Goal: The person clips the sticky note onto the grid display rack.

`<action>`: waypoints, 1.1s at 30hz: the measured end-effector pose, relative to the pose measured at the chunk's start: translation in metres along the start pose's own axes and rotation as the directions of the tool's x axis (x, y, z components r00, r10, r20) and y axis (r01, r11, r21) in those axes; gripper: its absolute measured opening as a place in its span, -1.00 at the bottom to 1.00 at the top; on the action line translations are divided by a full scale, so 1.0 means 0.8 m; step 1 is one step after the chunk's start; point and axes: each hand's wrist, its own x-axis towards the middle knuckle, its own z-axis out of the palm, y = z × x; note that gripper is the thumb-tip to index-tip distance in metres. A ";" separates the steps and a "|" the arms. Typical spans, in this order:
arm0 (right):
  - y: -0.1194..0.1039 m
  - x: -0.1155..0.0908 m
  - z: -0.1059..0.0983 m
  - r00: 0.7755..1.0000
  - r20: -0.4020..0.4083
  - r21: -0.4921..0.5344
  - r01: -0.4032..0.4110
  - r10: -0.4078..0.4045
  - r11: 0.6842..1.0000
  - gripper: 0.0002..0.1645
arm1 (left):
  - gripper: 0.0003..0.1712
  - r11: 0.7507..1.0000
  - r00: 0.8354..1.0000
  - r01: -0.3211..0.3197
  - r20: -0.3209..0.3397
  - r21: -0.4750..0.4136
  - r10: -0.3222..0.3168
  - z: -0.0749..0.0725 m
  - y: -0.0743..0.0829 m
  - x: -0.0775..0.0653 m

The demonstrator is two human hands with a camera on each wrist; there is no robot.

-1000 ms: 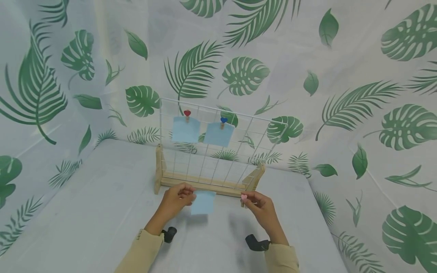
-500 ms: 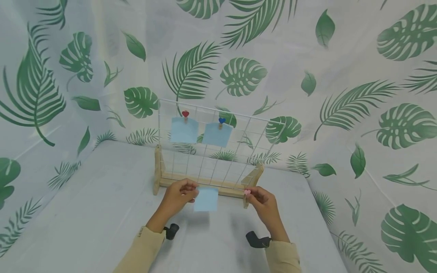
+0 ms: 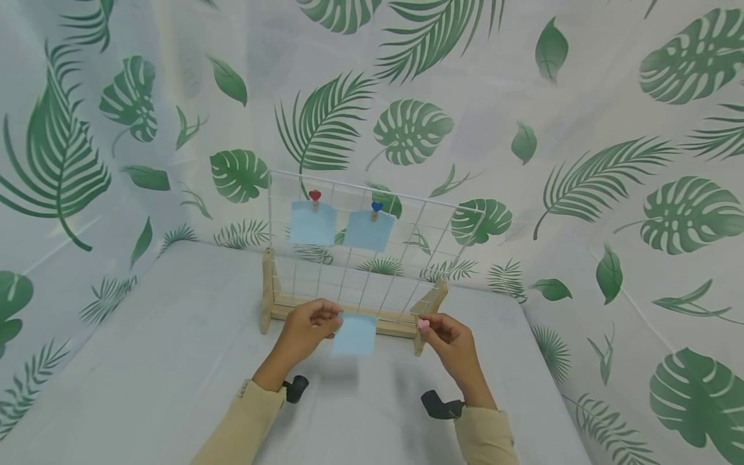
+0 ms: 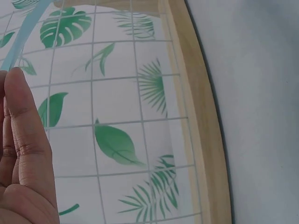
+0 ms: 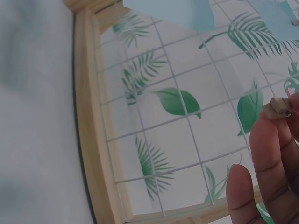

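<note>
A square of light blue paper point(image 3: 356, 336) hangs from the left hand point(image 3: 308, 329), whose thumb and fingers pinch its upper left corner. In the left wrist view the paper point(image 4: 24, 35) shows nearly edge-on above the fingertips. The right hand point(image 3: 452, 341) pinches a small wooden clothespin with a pink heart point(image 3: 423, 324) on it; the clothespin's wooden end point(image 5: 277, 108) shows in the right wrist view. Both hands are in front of a white wire grid point(image 3: 401, 258). Two blue papers hang on the grid, one under a red-heart clothespin point(image 3: 315, 197), the other under a blue-heart clothespin point(image 3: 376, 209).
The grid stands in a wooden base point(image 3: 395, 328) with a wooden foot point(image 3: 267, 290) at its left end and another at its right. A white cloth point(image 3: 174, 349) covers the table. Leaf-printed sheeting point(image 3: 488, 97) rises behind and at both sides.
The left hand has moved slightly up and to the right with the paper, closer to the grid's base. The right hand has risen a little with the pink-heart clothespin. The view has shifted slightly.
</note>
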 end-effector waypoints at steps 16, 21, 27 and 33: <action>-0.014 0.008 -0.013 0.995 0.059 -0.039 0.077 -0.075 0.996 -0.86 | -0.88 0.998 0.999 -0.035 -0.006 0.058 0.036 0.002 0.007 0.014; -0.020 0.010 -0.014 0.995 0.060 -0.054 0.084 -0.080 0.995 -0.84 | -0.88 0.996 0.999 -0.050 -0.008 0.074 0.051 0.003 0.010 0.020; -0.027 0.013 -0.013 0.994 0.041 -0.073 0.100 -0.097 0.992 -0.87 | -0.87 0.993 0.997 -0.074 0.003 0.089 0.074 0.004 0.016 0.027; -0.036 0.018 -0.015 0.992 0.021 -0.065 0.127 -0.126 0.990 -0.87 | -0.85 0.992 0.995 -0.101 0.015 0.081 0.100 0.007 0.023 0.032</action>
